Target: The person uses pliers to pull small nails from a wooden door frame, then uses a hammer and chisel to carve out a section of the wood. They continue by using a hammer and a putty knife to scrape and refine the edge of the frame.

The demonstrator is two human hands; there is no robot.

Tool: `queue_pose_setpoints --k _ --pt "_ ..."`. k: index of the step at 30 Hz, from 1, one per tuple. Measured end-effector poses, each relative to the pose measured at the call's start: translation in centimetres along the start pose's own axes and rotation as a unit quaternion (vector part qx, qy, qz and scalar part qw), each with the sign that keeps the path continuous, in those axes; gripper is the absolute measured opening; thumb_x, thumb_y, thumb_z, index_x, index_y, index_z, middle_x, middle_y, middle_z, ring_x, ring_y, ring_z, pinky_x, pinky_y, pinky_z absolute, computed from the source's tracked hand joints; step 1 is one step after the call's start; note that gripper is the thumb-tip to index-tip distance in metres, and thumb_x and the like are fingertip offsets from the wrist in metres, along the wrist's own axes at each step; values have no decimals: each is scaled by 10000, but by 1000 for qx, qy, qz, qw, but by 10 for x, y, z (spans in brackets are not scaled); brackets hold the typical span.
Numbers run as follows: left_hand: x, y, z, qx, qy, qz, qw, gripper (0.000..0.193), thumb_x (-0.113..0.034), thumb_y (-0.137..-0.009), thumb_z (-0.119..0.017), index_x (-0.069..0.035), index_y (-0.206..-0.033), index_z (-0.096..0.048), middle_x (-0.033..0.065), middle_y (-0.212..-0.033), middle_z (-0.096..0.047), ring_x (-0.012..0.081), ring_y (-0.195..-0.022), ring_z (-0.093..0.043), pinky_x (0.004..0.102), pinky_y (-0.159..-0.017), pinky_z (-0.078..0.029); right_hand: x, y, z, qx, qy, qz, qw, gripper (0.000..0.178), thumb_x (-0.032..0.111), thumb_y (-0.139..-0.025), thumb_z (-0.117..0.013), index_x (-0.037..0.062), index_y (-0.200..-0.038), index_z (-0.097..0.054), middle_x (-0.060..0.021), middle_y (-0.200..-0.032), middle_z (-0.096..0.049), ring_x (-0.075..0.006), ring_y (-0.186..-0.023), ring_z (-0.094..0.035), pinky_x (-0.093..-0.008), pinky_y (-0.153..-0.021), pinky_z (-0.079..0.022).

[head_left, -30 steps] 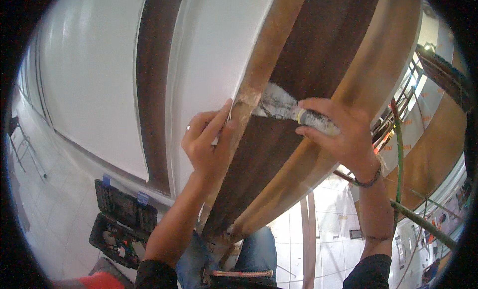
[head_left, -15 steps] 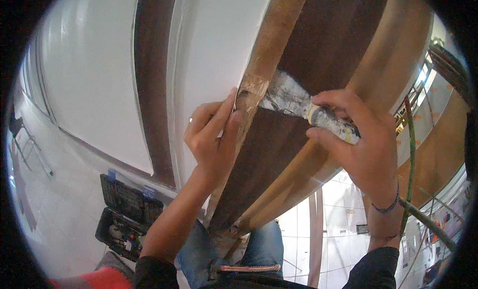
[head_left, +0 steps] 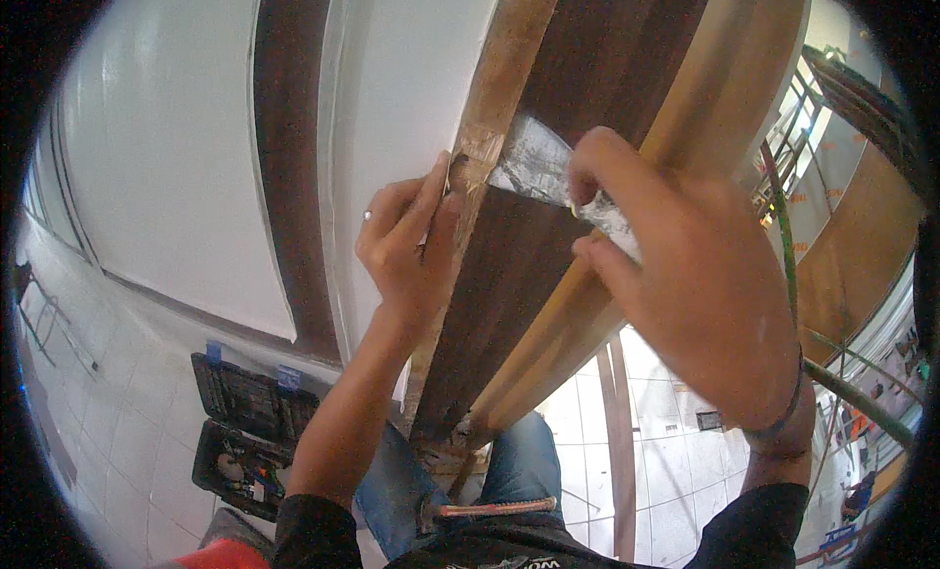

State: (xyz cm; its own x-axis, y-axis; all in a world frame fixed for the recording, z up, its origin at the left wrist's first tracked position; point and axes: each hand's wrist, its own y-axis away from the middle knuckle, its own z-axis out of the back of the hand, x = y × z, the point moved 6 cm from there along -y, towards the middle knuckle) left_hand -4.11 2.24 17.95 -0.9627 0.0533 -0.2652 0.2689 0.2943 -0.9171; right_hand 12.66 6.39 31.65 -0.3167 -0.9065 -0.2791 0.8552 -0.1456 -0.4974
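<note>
My right hand [head_left: 676, 246] is closed round the handle of a putty knife [head_left: 534, 167], whose broad blade is smeared white and black. The blade lies over a dark brown wood-grain panel [head_left: 490, 265], its end against a torn, splintered patch on the bare wood strip [head_left: 480, 153]. Just left of that patch, my left hand [head_left: 406, 231] pinches a thin, pale edge beside the white panel [head_left: 392, 79]. A small dark gap shows between its fingertips and the patch. Exactly what the left fingers grip is partly hidden.
On the tiled floor at lower left an open black tool case [head_left: 245, 432] holds several tools. A lighter brown curved band [head_left: 705, 99] runs along the panel's right side. Thin green poles [head_left: 783, 216] stand at the right. My jeans-clad legs [head_left: 519, 461] are below the panel.
My right hand has rolled further over the putty knife's handle and hides more of it. The blade stays by the splintered patch. The whole view has shifted slightly; my left hand keeps its pinch.
</note>
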Motion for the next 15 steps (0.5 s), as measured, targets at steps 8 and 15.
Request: queue_pose_setpoints --k 8,15 --pt "6 2 -1 -1 17 46 999 372 4 -714 -732 -52 -1082 -712 79 -799 -650 184 -666 -599 296 -607 -476 -72 -31 -56 -135 -42 176 974 443 159 -704 -785 126 -1110 -610 -64 -1184 -640 -246 -787 -655 -341 -707 -529" --pt "2 -5 -4 16 22 13 1000 414 4 -686 -737 -45 -1096 -703 98 -830 -673 205 -693 -614 304 -638 -485 -69 -22 -67 -360 162 238 887 627 375 -734 -725 282 -1330 -555 3 -820 -537 -149 -636 -567 -279 -509 -494"
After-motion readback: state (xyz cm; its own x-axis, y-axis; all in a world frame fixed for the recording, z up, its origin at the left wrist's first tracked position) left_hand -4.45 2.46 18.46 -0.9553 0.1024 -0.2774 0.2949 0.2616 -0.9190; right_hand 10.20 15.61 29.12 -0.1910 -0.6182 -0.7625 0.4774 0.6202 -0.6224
